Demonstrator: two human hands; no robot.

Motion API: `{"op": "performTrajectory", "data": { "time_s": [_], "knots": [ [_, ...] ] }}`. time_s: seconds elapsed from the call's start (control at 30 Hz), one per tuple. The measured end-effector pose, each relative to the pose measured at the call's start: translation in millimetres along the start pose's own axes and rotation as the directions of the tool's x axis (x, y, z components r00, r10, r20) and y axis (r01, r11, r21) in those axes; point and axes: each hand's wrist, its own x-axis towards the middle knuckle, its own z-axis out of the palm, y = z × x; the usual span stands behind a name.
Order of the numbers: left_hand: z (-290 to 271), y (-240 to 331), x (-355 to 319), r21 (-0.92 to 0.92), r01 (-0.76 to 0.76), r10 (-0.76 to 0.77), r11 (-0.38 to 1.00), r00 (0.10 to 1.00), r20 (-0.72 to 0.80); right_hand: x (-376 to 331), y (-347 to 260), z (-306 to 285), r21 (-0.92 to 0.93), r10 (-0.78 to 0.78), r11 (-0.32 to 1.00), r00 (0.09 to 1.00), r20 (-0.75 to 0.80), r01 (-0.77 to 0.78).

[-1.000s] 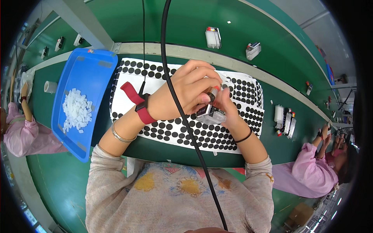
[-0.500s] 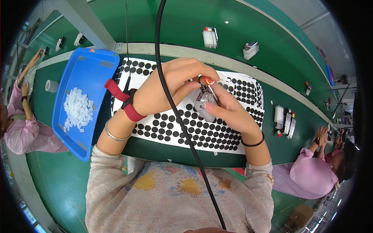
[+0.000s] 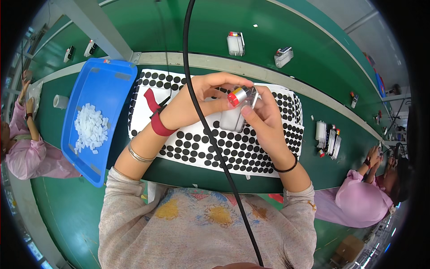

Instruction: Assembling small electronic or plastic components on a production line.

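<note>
At the frame's centre I have my left hand (image 3: 204, 96) and right hand (image 3: 264, 119) clamped around a small white case (image 3: 232, 120), lifted off the dotted sheet (image 3: 215, 145), fingertips pinching its battery (image 3: 237, 96) steady.

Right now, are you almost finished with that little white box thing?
Done: two small white plastic cases with fitted parts sit on the green belt. In hand: my left hand and right hand hold another white case, with a silver, red-ended cylinder at its top. Left: loose white pieces fill the blue tray.
</note>
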Motion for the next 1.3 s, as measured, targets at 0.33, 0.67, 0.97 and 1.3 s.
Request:
{"op": "performTrajectory", "data": {
  "time_s": [0.33, 0.67, 0.97, 1.3],
  "knots": [
    [-4.5, -10.4, 3.7, -0.333, 0.1, -0.059, 0.938, 0.99, 0.131, 0.0, 4.6, -0.8, -0.134, -0.085, 0.985, 0.982, 0.167, 0.108],
    [2.3, 0.6, 0.2, -0.159, 0.03, -0.018, 0.987, 0.997, 0.075, -1.5, 8.2, 3.3, -0.15, -0.133, 0.977, 0.982, 0.132, 0.153],
    [6.5, -2.6, -8.6, 0.069, 0.16, -0.141, 0.985, 0.966, -0.218, 5.9, 11.9, -1.7, -0.204, -0.302, 0.943, 0.935, -0.184, 0.264],
    [5.9, -3.6, -6.9, -0.236, 0.138, -0.183, 0.962, 0.966, -0.182, 11.0, 15.9, -5.5, -0.546, -0.41, 0.792, 0.901, -0.144, 0.274]
  ]
}}
